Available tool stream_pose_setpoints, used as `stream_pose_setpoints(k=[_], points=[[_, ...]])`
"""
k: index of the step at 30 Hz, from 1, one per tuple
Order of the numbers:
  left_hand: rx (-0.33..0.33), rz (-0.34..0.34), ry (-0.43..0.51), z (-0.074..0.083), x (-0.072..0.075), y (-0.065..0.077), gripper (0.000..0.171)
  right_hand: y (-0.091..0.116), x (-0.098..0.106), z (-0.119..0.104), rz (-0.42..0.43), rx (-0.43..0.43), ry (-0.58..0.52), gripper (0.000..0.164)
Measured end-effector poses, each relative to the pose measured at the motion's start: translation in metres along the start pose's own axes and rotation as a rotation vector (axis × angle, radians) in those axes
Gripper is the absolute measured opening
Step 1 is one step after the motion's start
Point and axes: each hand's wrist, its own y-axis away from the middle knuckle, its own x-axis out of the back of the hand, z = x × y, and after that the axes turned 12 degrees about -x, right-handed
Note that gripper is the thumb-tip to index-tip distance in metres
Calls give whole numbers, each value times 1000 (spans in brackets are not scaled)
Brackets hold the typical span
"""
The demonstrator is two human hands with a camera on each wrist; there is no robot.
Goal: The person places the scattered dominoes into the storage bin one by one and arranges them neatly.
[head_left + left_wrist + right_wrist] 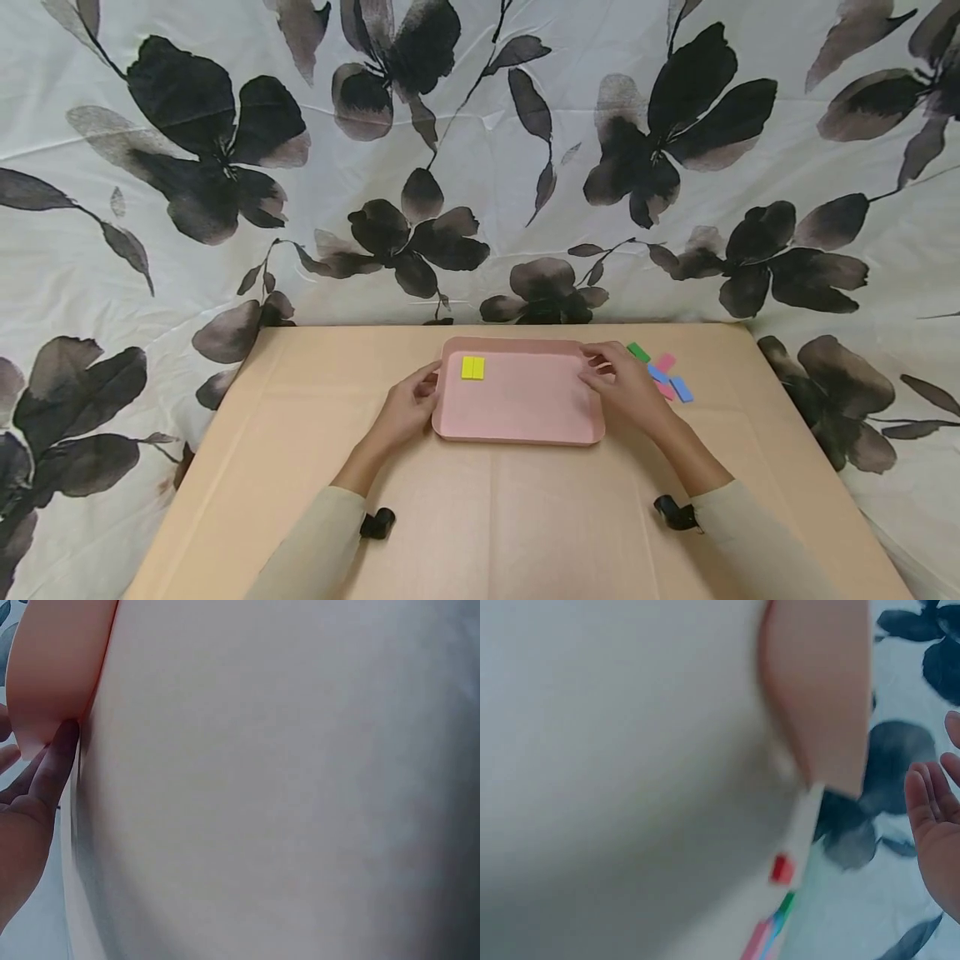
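A pink rectangular tray lies on the table. Two yellow tiles sit side by side in its upper left part. At the tray's left rim is my left hand; in the left wrist view its fingers touch the tray's outer wall and reach over its rim. Above the tray's right end hovers my right hand, with loosely bent fingers and nothing visible in them. The right wrist view shows this hand apart from the tray.
Just right of the right hand lie several loose tiles: a green tile, pink tiles and blue tiles, some close together or overlapping. The tan table ends at the back against a floral cloth.
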Motion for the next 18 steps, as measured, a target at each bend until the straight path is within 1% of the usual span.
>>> stream_pose_setpoints(k=[5, 8, 11, 15, 18], points=[[-1, -5, -4, 0, -1, -2, 57, 7, 15, 34, 66, 9, 37, 43], [-9, 0, -8, -1, -2, -3, 57, 9, 25, 53, 87, -22, 85, 42], [-11, 2, -13, -2, -3, -5, 57, 11, 36, 67, 72, -74, 141, 43], [-5, 4, -12, -2, -3, -6, 57, 11, 49, 82, 27, -148, 231, 46], [-7, 9, -6, -2, -3, -8, 57, 10, 57, 89, 4, -177, 286, 49]])
